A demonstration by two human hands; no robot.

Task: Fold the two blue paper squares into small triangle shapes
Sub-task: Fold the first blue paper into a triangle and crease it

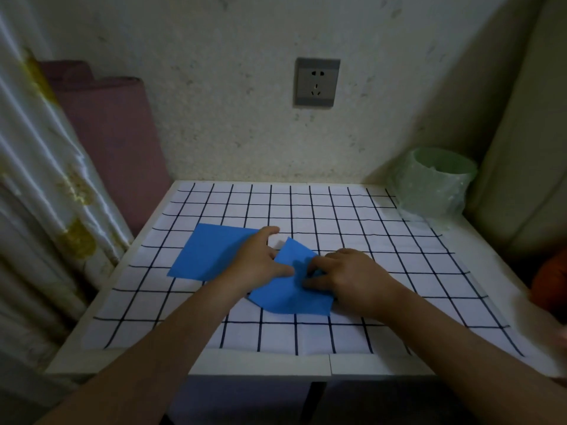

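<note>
Two blue paper squares lie on a white table with a black grid cloth. The flat blue square rests at the left, its right part hidden under my left hand. The second blue paper sits in the middle, partly folded, one corner raised toward the far side. My left hand presses on this paper's left side with fingers spread. My right hand pinches its right edge with thumb and fingers.
A green bin lined with a clear plastic bag stands at the table's back right corner. A wall with a socket is behind. A curtain and a pink rolled mat are at the left.
</note>
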